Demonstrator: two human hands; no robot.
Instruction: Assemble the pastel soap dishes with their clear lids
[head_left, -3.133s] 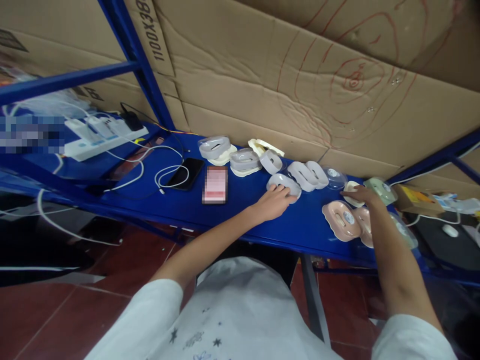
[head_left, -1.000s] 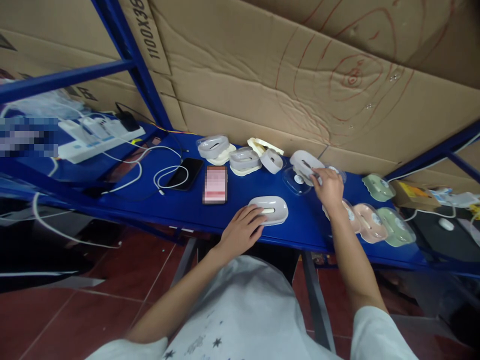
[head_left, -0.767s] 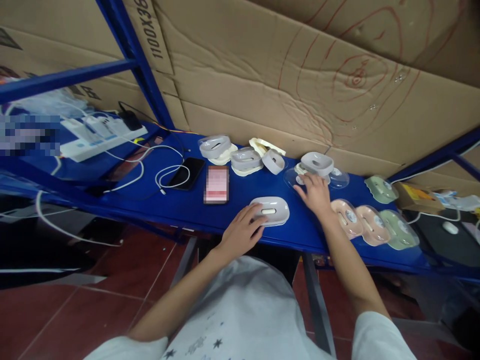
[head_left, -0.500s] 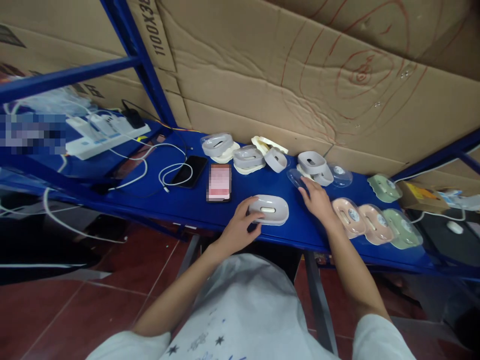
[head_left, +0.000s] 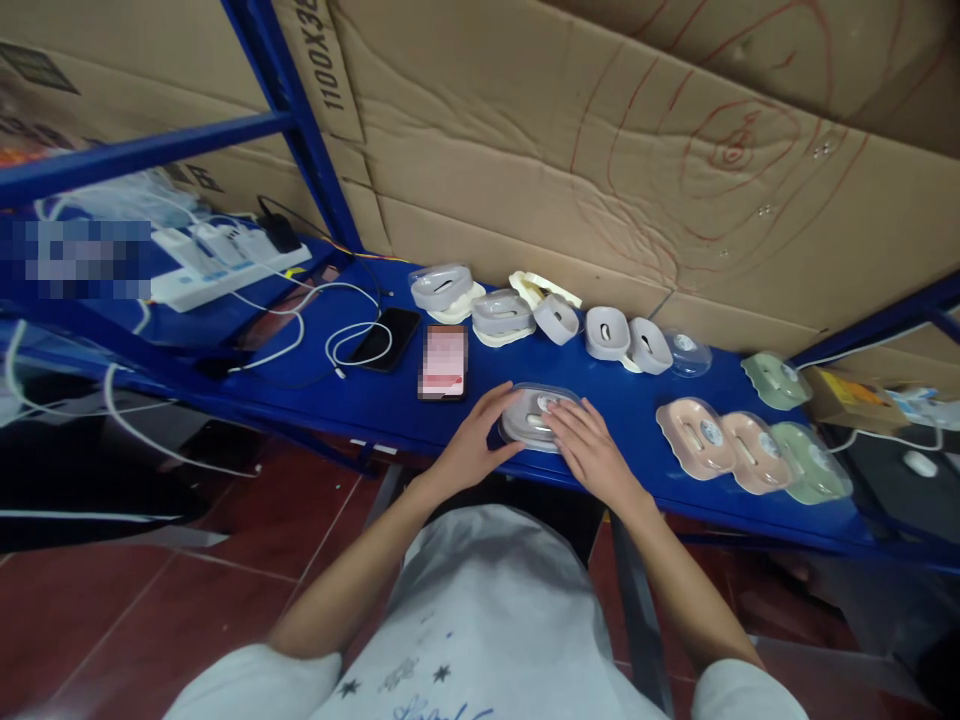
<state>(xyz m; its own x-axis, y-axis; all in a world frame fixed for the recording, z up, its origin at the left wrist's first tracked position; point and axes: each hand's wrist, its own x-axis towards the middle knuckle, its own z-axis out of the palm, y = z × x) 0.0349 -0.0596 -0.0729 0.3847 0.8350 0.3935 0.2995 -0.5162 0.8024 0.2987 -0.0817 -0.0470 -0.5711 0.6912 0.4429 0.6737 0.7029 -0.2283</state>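
A grey oval soap dish with a clear lid on top sits near the front edge of the blue shelf. My left hand cups its left side. My right hand lies flat on the lid, fingers spread. Two grey dish parts stand further back, with a clear lid beside them.
Several grey and cream dishes line the cardboard wall. Pink dishes and green dishes lie at the right. Two phones, white cables and a power strip are at the left. A blue post rises behind.
My right hand took a clear lid from the back of the shelf and brought it onto the grey dish. My left hand stayed on the dish.
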